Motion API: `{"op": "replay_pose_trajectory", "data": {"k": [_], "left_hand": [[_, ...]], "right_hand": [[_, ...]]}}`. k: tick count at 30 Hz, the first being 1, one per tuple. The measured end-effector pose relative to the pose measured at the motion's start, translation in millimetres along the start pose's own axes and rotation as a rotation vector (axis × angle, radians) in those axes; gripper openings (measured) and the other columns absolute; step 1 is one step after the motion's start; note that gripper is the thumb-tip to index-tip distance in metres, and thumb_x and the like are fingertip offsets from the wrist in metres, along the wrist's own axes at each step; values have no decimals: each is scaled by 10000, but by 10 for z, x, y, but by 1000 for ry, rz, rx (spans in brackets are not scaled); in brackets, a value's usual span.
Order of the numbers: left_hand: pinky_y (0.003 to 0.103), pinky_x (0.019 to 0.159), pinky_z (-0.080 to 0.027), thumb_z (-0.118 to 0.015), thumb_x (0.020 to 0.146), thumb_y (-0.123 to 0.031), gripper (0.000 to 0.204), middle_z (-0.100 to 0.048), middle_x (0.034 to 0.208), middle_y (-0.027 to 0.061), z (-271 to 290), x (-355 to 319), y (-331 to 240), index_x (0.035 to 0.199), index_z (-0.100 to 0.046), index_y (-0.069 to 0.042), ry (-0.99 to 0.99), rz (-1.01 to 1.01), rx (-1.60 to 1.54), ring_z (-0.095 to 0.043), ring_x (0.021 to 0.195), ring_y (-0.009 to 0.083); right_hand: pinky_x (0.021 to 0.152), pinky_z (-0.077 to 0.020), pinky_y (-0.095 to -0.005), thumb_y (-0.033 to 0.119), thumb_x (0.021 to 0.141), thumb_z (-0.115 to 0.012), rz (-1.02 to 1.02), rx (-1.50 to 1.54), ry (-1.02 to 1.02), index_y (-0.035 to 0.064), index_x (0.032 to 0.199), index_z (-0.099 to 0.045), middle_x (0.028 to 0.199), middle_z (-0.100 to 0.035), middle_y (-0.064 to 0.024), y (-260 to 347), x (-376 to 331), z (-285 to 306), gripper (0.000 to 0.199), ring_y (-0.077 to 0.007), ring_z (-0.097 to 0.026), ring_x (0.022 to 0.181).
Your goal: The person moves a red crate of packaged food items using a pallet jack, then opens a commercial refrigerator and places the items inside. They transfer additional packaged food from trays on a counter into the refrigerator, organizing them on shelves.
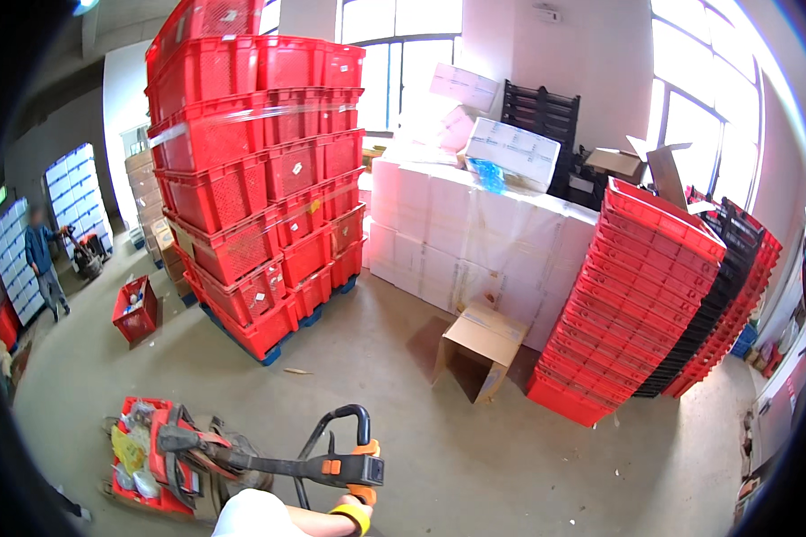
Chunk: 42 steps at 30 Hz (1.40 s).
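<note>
Pallet jack handle (345, 447) sitting at bottom centre of frame | right hand (356, 510) reaching up from lower edge, yellow wristband showing, fingers wrapping the loop's lower grip | left hand out of view | red crate stack (255, 179) standing upper left

Hand (354, 510) gripping pallet jack handle (354, 447) (orange), red crates (260, 179)

A wrapped stack of red crates (260, 179) is sitting on a blue pallet (273, 351). White boxes (475, 233) are standing behind an open carton (477, 351). Nested crates (640, 304) are leaning right. A person (45, 261) is standing far left.
</note>
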State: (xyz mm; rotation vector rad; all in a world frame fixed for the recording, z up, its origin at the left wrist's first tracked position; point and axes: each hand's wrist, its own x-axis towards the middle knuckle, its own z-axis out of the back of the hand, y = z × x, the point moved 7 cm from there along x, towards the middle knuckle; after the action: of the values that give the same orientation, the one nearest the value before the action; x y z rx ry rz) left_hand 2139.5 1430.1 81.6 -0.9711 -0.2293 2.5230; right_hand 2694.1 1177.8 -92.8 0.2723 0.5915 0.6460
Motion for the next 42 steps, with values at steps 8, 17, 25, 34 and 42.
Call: {"op": "replay_pose_trajectory", "data": {"k": [8,17,25,34,42], "left_hand": [[382,734,-472,-631,699,-478,473,-644,874,166,-1129,-1137,-1186,905,-638,-53,-63,-45,-46,-615,904,302],[374,722,-482,-614,716,-337,310,-643,897,153,-2616,-2368,-2319,894,-637,-84,-86,-110,46,-619,871,301],[376,709,-478,-598,724,-325,292,-649,833,154,-3922,-3563,-3449,848,-647,-65,-54,-286,-6,-623,861,303],[396,577,-477,-602,703,-532,518,-637,725,136,-5587,-4582,-4869,822,-642,-29,-176,-314,18,-611,666,276],[395,574,-477,-610,702,-532,523,-638,726,131,-7095,-6006,-6599,828,-642,-26,-94,-504,121,-611,660,276]], "right_hand": [[551,-416,-369,55,638,-584,-49,63,3,11,645,-512,587,-511,-113,-444,920,917,85,-212,-420,557],[560,-420,-364,54,635,-586,-43,54,-48,9,649,-508,594,-515,-107,-1497,2793,2584,91,-210,-428,564],[603,-436,-367,57,638,-598,297,81,-292,1,695,-523,635,-535,-93,-1845,5163,4397,110,-214,-476,606],[667,-478,-398,169,682,-533,-188,-4,-96,75,765,-635,788,-610,-176,-2029,5877,5744,162,-336,-598,754],[659,-477,-401,208,680,-594,-427,-224,201,54,774,-659,841,-636,-149,-4300,4836,5218,191,-320,-605,799]]}}
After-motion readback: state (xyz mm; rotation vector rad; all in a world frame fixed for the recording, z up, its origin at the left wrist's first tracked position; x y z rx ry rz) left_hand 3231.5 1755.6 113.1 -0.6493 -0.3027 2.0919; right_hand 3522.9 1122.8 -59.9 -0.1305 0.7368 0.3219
